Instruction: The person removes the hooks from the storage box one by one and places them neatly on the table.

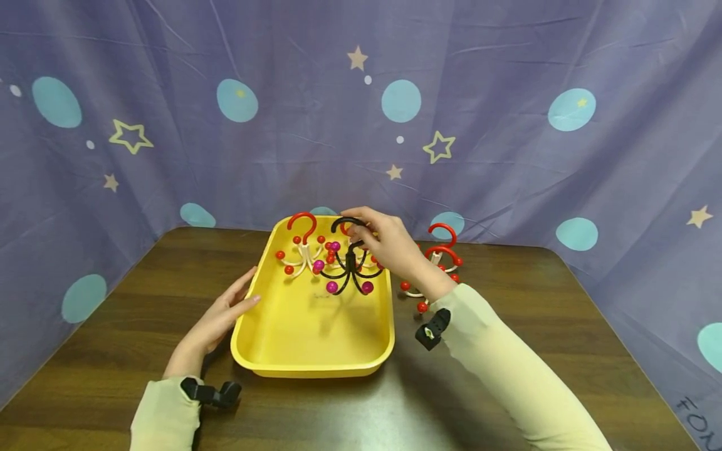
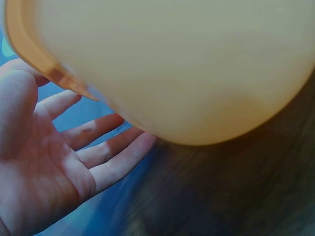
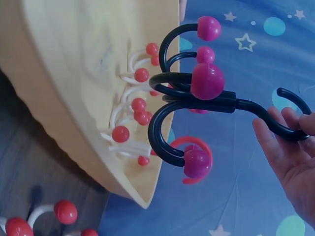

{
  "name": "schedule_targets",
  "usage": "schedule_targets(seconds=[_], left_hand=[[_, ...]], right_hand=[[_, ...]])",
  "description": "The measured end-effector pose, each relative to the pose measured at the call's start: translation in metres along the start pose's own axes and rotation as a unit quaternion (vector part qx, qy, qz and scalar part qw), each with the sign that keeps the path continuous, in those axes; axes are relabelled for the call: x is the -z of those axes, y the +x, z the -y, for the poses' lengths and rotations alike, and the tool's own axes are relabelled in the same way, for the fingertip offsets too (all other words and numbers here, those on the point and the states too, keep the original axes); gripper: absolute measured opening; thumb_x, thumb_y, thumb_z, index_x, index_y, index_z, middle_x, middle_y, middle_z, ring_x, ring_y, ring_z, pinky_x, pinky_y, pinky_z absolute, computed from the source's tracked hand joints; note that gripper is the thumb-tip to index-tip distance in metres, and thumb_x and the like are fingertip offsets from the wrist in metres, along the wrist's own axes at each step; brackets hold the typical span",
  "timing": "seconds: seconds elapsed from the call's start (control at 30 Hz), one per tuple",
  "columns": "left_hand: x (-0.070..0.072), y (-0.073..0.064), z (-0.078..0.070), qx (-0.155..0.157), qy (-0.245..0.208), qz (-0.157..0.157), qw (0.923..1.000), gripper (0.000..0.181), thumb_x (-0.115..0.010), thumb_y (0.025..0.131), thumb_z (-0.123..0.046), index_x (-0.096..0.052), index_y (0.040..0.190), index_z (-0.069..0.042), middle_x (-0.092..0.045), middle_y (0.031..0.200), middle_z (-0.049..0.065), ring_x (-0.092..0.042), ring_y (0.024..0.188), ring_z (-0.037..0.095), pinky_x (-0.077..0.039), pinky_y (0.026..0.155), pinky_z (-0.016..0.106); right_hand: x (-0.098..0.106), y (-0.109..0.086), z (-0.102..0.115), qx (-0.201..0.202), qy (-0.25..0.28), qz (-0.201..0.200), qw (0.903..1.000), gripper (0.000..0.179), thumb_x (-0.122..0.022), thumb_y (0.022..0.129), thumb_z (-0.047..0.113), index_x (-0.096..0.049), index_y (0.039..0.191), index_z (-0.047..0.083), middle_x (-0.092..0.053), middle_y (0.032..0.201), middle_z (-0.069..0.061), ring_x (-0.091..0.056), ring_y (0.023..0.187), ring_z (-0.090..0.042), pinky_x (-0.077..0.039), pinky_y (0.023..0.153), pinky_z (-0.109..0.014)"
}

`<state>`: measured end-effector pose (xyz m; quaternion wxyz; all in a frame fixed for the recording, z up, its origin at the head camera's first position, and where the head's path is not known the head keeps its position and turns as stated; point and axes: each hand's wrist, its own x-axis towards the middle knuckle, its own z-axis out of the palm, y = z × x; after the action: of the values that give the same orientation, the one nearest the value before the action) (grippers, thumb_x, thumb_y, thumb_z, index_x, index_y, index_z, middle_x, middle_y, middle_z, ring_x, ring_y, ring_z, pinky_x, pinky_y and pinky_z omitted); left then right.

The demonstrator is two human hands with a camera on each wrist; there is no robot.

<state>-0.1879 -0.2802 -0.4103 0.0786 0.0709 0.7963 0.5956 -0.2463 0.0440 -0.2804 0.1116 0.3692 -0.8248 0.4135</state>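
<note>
My right hand [image 1: 386, 241] pinches a black hook hanger [image 3: 226, 101] by its curved top. The hanger has several curled arms tipped with magenta balls, and hangs over the far right part of a yellow tray [image 1: 316, 367]. On the tray's left side, my left hand [image 1: 222, 313] has its thumb over the rim and its extended fingers along the outer wall. Inside, toward the back, stands a white hanger [image 1: 305, 254] with a red hook and red balls. Behind the black one is another of this kind, partly hidden by it and my hand.
Right of the tray, more white hangers with red hooks [image 1: 442, 228] and red balls stand on the dark wooden table [image 1: 507, 326], partly behind my right forearm. A purple curtain [image 1: 316, 138] with stars and blue spots rises behind the table.
</note>
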Motion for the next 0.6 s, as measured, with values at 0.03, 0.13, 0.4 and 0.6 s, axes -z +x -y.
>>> schedule_targets(seconds=[0.03,0.13,0.4,0.6], left_hand=[[0.0,0.0,0.0,0.0,0.001,-0.001,1.0,0.068,-0.049,0.094,-0.032,-0.008,0.148,-0.022,-0.024,0.146,0.023,-0.046,0.117,0.023,-0.045,0.083,0.024],[-0.001,0.0,0.0,0.0,0.006,-0.002,1.0,0.068,-0.048,0.094,-0.032,-0.008,0.148,-0.022,-0.024,0.146,0.023,-0.044,0.118,0.026,-0.045,0.083,0.025],[0.0,0.0,0.0,0.002,0.006,-0.004,1.0,0.067,-0.048,0.094,-0.032,-0.008,0.148,-0.022,-0.023,0.146,0.022,-0.041,0.12,0.031,-0.045,0.083,0.026],[0.0,0.0,0.0,0.0,0.0,0.0,1.0,0.067,-0.048,0.094,-0.032,-0.008,0.148,-0.022,-0.023,0.146,0.022,-0.041,0.12,0.031,-0.045,0.083,0.026]], right_hand=[[0.003,-0.001,-0.001,-0.001,0.001,-0.003,1.0,0.029,-0.05,0.093,0.01,-0.056,0.122,0.013,-0.065,0.09,-0.005,-0.065,0.079,-0.012,-0.052,0.064,-0.023],[0.011,-0.002,-0.002,-0.011,0.006,-0.009,0.9999,0.03,-0.05,0.093,0.01,-0.056,0.122,0.015,-0.065,0.089,-0.005,-0.065,0.079,-0.012,-0.052,0.063,-0.022],[0.032,0.002,-0.007,-0.027,-0.019,-0.042,0.9986,0.029,-0.049,0.094,0.011,-0.056,0.121,0.017,-0.066,0.09,-0.007,-0.065,0.079,-0.013,-0.052,0.066,-0.025],[0.046,0.002,-0.014,-0.037,-0.029,-0.058,0.9972,0.03,-0.048,0.094,0.01,-0.056,0.122,0.017,-0.066,0.089,-0.007,-0.065,0.077,-0.014,-0.052,0.067,-0.026]])
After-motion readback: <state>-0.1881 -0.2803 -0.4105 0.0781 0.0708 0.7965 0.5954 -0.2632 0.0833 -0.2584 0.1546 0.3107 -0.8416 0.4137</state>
